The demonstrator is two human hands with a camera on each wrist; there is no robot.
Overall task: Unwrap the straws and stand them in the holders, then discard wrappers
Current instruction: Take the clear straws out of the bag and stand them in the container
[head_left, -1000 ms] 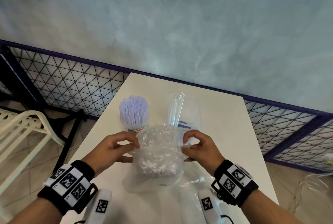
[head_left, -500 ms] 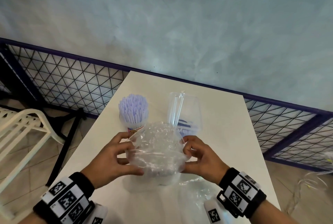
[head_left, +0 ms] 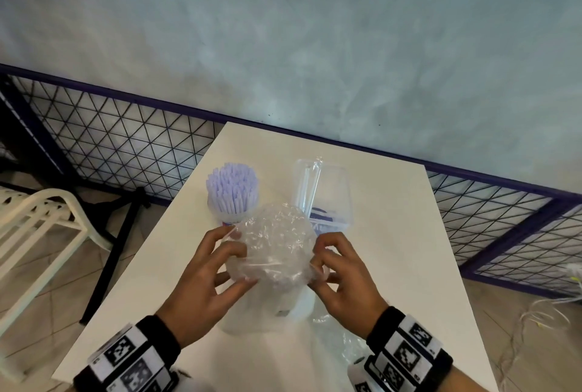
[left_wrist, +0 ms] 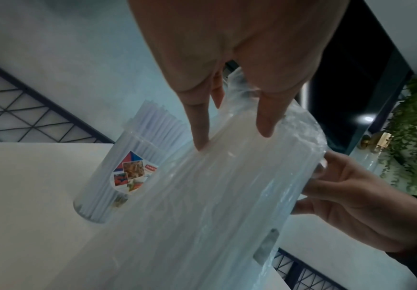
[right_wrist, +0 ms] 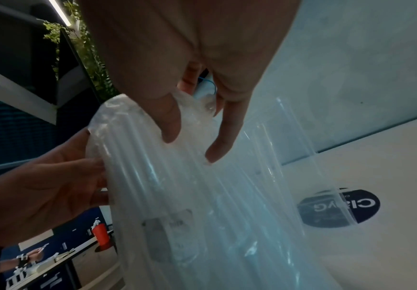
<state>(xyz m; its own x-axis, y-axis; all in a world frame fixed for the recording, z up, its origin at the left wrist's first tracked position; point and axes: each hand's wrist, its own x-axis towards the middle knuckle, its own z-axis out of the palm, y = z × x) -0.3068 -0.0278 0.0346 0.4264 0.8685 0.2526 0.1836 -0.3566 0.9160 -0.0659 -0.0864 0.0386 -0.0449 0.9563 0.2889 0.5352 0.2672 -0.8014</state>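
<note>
A bundle of straws in a clear plastic wrapper (head_left: 273, 250) stands upright on the white table (head_left: 393, 234) between my hands. My left hand (head_left: 217, 268) grips the wrapper's left side near the top, fingers curled onto the film (left_wrist: 227, 176). My right hand (head_left: 333, 268) pinches the wrapper's right edge (right_wrist: 190, 157). Behind on the left stands a clear holder full of pale lilac straws (head_left: 233, 191) with a picture label (left_wrist: 130, 172). Behind on the right stands a clear holder (head_left: 324, 196) with a few straws, bearing a dark round label (right_wrist: 339, 208).
Loose clear plastic film (head_left: 337, 341) lies on the table by my right wrist. A purple-framed wire mesh fence (head_left: 119, 146) runs behind the table. A white chair (head_left: 37, 221) stands on the left. Cables (head_left: 541, 322) trail on the floor at right.
Both hands have slid up and regripped the wrapper nearer its top, drawing the film tighter over the straw ends. The bundle stays upright in the same place.
</note>
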